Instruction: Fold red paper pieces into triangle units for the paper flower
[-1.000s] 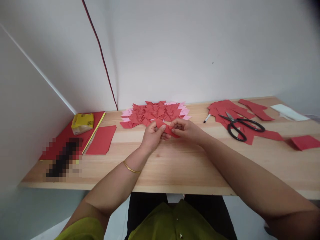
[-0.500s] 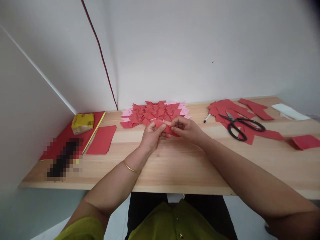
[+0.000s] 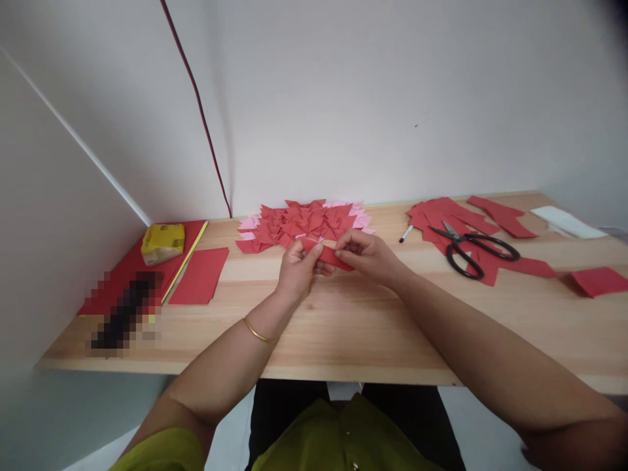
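A small folded piece of red paper is stretched between my two hands, above the middle of the table. My left hand pinches its left end, thumb on top and fingers underneath. At its right end, my right hand grips the edge between thumb and fingertips. The fingers hide part of the folds. Just behind my hands, a pile of folded red and pink paper pieces lies against the wall.
Black-handled scissors rest on loose red paper scraps at right, near a pen. White paper lies farther right. On the left are red sheets, a yellow packet and a blurred dark object.
Both hands keep hold of the red paper, with only a very slight shift of the fingers. The rest of the table looks the same.
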